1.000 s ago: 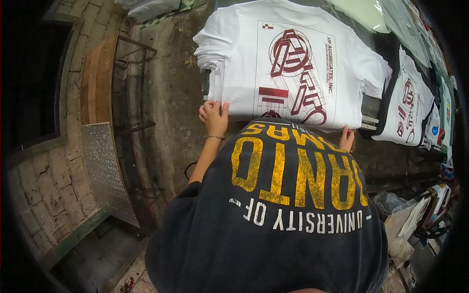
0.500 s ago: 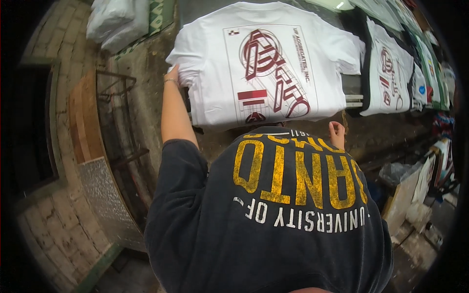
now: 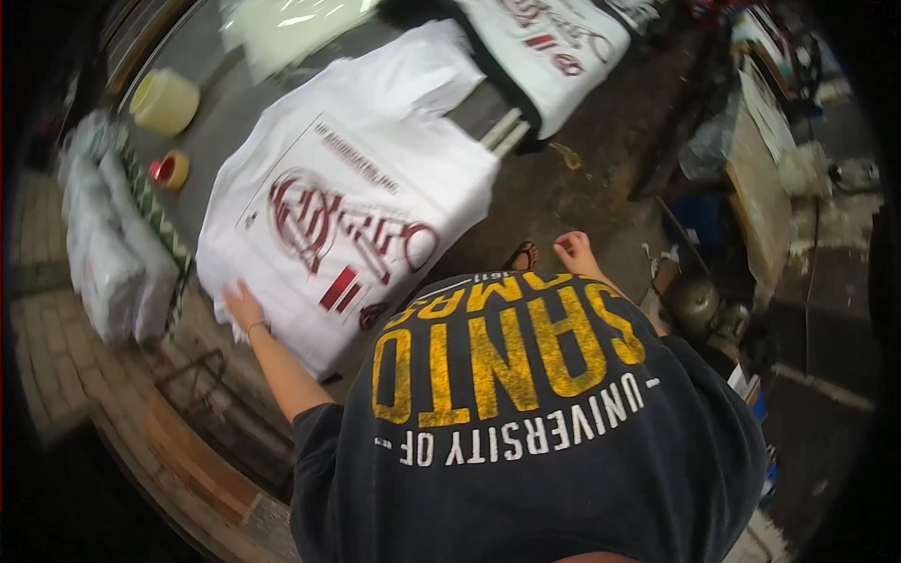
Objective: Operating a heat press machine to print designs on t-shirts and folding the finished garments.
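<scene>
A white T-shirt [image 3: 282, 150] with a dark red printed design lies spread over a flat board at the upper left. My left hand [image 3: 242, 305] rests on its near left edge by a sleeve, fingers stretched out and somewhat blurred. My right hand [image 3: 574, 251] hangs in the air right of the shirt, away from it, its fingers loosely curled and apart with nothing visible in them. Farther back, a second white printed shirt [image 3: 554, 66] is laid over a dark board.
Plastic-wrapped bundles [image 3: 103, 235] stand at the left. Behind the shirt are a pale yellow tub [image 3: 165, 101], a tape roll [image 3: 172, 170] and a clear-wrapped pale stack [image 3: 291, 33]. A wooden plank [image 3: 197, 460] lies lower left. A leaning panel [image 3: 760, 178] and a rounded metal object [image 3: 693, 302] are at the right.
My view has turned, so the shirt now appears tilted and farther left. My left hand has gone from gripping the sleeve to lying on the fabric. The right hand stays off the shirt.
</scene>
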Available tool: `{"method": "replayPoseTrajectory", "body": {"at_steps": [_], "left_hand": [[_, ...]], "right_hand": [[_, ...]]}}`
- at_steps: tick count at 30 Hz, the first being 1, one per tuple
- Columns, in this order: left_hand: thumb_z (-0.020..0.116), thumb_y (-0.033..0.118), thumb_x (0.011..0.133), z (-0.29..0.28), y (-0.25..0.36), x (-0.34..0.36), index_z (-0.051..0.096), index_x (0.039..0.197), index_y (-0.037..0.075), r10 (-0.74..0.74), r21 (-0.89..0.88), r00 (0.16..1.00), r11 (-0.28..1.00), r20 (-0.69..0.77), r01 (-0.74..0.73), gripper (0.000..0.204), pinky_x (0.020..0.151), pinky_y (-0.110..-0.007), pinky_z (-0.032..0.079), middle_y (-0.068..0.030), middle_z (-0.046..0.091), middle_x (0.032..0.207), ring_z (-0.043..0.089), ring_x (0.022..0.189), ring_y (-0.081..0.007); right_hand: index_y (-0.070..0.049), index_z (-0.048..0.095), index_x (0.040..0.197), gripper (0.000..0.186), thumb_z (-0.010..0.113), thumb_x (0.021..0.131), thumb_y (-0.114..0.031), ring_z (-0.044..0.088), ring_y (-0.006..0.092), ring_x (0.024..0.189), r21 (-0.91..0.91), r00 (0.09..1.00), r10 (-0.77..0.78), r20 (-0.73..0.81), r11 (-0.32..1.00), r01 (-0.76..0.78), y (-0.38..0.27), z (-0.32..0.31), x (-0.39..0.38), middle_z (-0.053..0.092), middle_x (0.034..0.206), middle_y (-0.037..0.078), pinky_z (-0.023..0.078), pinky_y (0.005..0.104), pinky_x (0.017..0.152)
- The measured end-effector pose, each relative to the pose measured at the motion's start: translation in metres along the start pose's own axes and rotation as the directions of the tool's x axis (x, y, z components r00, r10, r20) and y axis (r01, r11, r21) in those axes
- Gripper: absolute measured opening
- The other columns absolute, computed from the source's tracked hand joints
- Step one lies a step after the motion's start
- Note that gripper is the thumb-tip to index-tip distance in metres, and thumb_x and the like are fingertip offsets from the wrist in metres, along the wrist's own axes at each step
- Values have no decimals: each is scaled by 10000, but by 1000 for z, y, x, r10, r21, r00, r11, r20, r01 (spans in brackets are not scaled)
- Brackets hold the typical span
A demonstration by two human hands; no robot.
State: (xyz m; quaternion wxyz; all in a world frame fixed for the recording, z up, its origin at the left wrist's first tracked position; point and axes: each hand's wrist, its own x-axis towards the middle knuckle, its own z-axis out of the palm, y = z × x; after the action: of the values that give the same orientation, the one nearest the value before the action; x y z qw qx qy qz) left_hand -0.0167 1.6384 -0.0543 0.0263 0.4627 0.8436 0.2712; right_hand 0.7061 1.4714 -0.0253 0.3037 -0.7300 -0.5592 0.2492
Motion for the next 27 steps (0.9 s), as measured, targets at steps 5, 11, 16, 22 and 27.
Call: {"method": "replayPoseTrajectory", "body": {"at_steps": [5,11,16,22,27], "left_hand": [[462,443,912,37,80,19,479,1276,0,-156,256,966,944,-209,208,574,1012,-395,341,-190,487,1305,440,1219,-322],[554,182,889,111,413,-73,610,1073,-20,483,-732,876,602,16,-319,279,857,-317,457,-146,638,1020,603,951,-228],[570,236,884,194,574,-117,566,1146,17,418,-849,763,421,493,318,342,590,-231,469,-68,665,950,610,751,-130],[718,240,738,255,670,-90,550,1076,-93,19,-654,916,706,401,272,504,787,-365,487,-202,630,957,619,877,-297],[771,218,671,259,719,-46,570,958,-152,-126,-690,830,496,543,527,510,730,-367,490,-224,625,929,616,799,-285]], "right_hand": [[-39,589,997,217,605,873,-215,546,218,891,-37,985,129,-118,990,-134,32,-7,-24,482,1056,110,467,308,738],[-32,603,959,235,592,883,-254,558,219,899,115,901,389,-191,921,-373,114,-103,-27,551,983,120,458,312,747],[-7,594,949,189,579,903,-189,563,100,639,389,919,361,-161,879,-277,107,-155,6,603,807,30,465,246,618],[-61,596,963,199,554,932,-253,552,75,688,517,905,393,-161,815,-262,109,-206,30,609,861,-4,437,233,603],[-29,591,973,199,558,931,-220,539,93,706,618,851,507,-135,715,-327,99,-219,45,601,865,17,447,241,641]]}}
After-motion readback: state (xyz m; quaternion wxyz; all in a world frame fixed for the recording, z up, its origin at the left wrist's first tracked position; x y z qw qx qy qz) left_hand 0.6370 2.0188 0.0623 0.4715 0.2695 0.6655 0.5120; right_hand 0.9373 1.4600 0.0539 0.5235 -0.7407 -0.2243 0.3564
